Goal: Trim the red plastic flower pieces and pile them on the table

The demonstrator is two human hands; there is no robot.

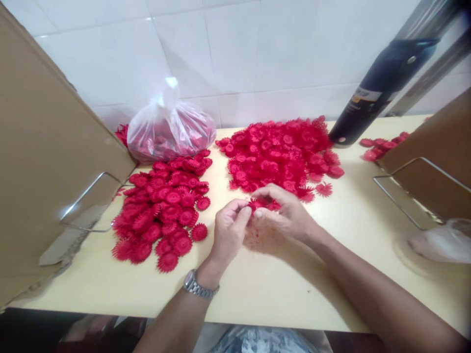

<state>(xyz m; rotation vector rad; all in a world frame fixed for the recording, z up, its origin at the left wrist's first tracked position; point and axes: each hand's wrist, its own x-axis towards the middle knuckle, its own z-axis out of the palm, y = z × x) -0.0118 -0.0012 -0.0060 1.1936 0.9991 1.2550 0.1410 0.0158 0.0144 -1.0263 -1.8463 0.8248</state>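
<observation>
Between my two hands is a small red flower-shaped piece with a toothed edge (253, 204). My left hand (230, 228) pinches it between thumb and fingers; a metal-band watch (200, 286) is on that wrist. My right hand (285, 214) is curled around the other side, its thumb near the piece, with more red showing under its fingers. Just beyond the hands spreads a pile of loose red flower pieces (275, 152). To the left lies a second pile of rounder red pieces (169, 206), many with ringed centres.
A knotted clear plastic bag (171, 130) of red pieces stands at the back left. Cardboard panels (55, 147) rise on both sides, with bent wire handles. A dark bottle (379, 93) stands back right, near a few red pieces (384, 144). Clear plastic (445, 242) lies at right.
</observation>
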